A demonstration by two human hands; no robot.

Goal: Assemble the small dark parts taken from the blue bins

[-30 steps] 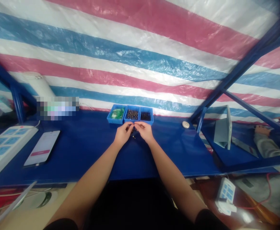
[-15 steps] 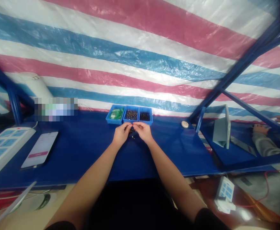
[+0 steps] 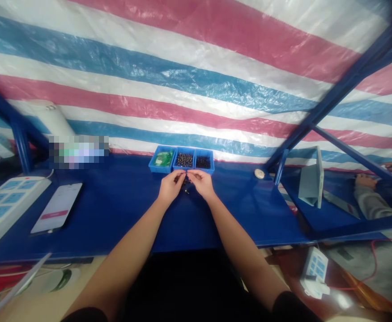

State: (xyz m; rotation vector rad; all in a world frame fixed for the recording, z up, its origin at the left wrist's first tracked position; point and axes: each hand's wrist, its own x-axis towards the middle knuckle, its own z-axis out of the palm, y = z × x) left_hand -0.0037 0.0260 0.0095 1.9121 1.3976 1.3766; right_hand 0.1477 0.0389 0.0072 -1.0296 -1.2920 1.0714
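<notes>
My left hand (image 3: 171,185) and my right hand (image 3: 201,182) meet just in front of three small blue bins. Both are closed in a pinch, fingertips almost touching. Whatever they pinch is too small to make out. Below the fingertips, small dark pieces with a brassy glint (image 3: 186,190) show on the table between the hands. The left bin (image 3: 160,169) holds a green plastic bag (image 3: 163,158). Small metallic parts (image 3: 184,159) fill the middle bin, and small black parts (image 3: 203,162) lie in the right bin.
On the blue table (image 3: 115,214), a phone (image 3: 57,208) and a white power strip (image 3: 8,205) lie left. A round beige object (image 3: 259,173) sits right, near the blue metal frame (image 3: 281,167). Beyond it are a propped tablet (image 3: 312,179) and another person's sleeve (image 3: 373,201).
My fingertips have shifted very slightly and remain pinched together over the same spot. The rest stays as it was, apart from a tiny shift of the whole view.
</notes>
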